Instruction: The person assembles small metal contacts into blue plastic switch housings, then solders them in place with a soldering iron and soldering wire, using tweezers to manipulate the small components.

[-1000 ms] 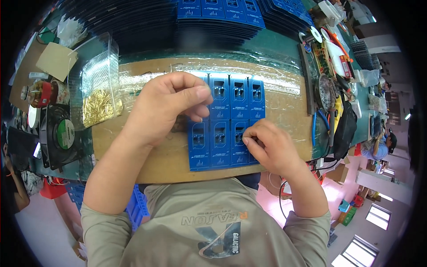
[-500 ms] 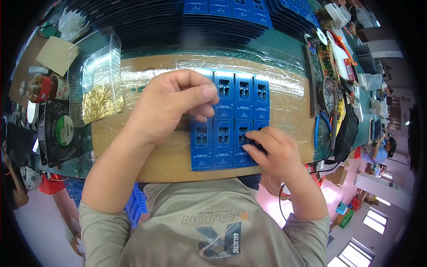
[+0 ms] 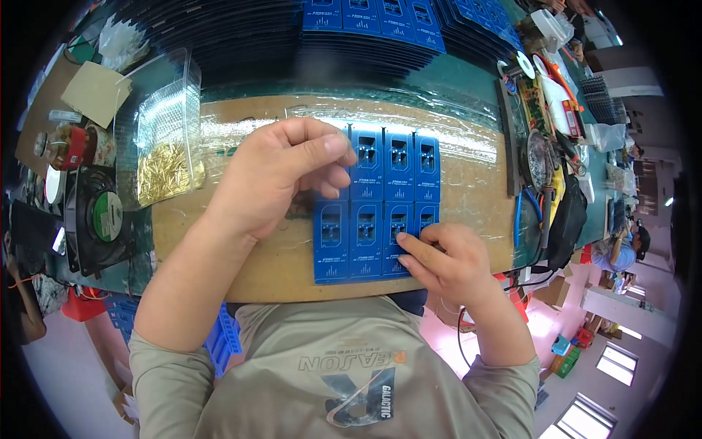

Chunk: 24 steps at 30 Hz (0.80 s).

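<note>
Near the middle of the table's [image 3: 468, 82] near edge, the left hand [image 3: 289, 164] is hovering over the left of a panel of blue circuit boards [image 3: 333, 256], thumb and fingertips together; whether it is gripping anything, I cannot tell. The panel is lying flat on a tan work board [image 3: 475, 183]. The right hand [image 3: 450, 256], partly open, is pointing its index finger at a front-row cutout. Fine fingertip work there is seemingly underway, probably calling for a light, exact touch next.

Toward the left edge, a cooling fan [image 3: 99, 219] is standing beside a clear plastic tray [image 3: 170, 102] holding brass-coloured pins [image 3: 164, 174]; toward the right, blue-handled pliers [image 3: 518, 219] are lying. Beyond, windows [image 3: 620, 360] are glowing.
</note>
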Available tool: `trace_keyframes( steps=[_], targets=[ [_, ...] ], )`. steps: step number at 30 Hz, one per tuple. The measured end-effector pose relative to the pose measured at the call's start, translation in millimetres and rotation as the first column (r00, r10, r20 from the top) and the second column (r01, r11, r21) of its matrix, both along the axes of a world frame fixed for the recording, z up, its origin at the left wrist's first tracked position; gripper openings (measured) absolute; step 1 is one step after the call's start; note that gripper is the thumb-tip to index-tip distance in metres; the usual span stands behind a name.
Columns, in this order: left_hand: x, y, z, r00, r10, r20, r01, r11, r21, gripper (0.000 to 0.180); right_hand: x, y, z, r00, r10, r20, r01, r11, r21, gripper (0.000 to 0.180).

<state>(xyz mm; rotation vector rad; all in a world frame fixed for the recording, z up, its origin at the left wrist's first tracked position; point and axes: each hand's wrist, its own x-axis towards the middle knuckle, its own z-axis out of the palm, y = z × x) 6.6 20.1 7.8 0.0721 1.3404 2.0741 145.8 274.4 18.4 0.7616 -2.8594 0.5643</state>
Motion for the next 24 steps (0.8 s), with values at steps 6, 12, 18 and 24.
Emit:
trace_keyframes(
  steps=[6, 12, 18, 24],
  targets=[
    [0, 0, -1, 1.000, 0.002, 0.019, -0.002, 0.999, 0.035, 0.018, -7, 1, 1, 0.998, -0.046, -0.042, 0.047, 0.999, 0.015, 0.037],
    [2, 3, -2, 0.996, -0.060, 0.060, 0.055, 0.995, 0.078, 0.021, -18, -21, 10, 0.979, -0.198, -0.046, 0.184, 0.962, -0.203, 0.026],
    [7, 5, -2, 0.996, -0.070, 0.061, 0.067, 0.997, 0.049, 0.020, -56, -54, 15, 0.983, -0.181, -0.035, 0.150, 0.895, -0.421, 0.027],
    [8, 4, -1, 0.984, -0.174, -0.041, 0.172, 0.983, -0.061, 0.020, -69, -55, 33, 0.948, -0.193, 0.254, 0.293, 0.838, -0.460, 0.023]
  ],
)
